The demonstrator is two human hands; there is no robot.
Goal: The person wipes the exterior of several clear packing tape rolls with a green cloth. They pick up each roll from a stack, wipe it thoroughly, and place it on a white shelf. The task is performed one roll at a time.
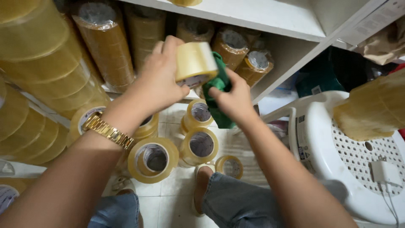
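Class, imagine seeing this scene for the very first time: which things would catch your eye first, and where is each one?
At centre, the left hand lifts a yellowish roll of tape while the right hand presses a green cloth against it. Loose tape rolls lie on the tiled floor below, wrapped stacks of tape fill the shelf behind, and a white plastic stool stands at right.

The round roll of pale yellow plastic tape point(195, 61) has a white inner core. The crumpled cloth point(219, 95) beside it is deep green. The metal link wristwatch band point(107, 131) is shiny gold. The loose tape rolls on the floor point(154, 159) are honey yellow with grey-white cores, and the wrapped stacks of tape on the shelf point(105, 46) look amber brown. The plastic stool point(337, 147) is white with a pattern of small round holes. The shelf board point(261, 14) is white. The floor tiles point(168, 198) are cream white. The denim trousers point(236, 202) are faded blue-grey.
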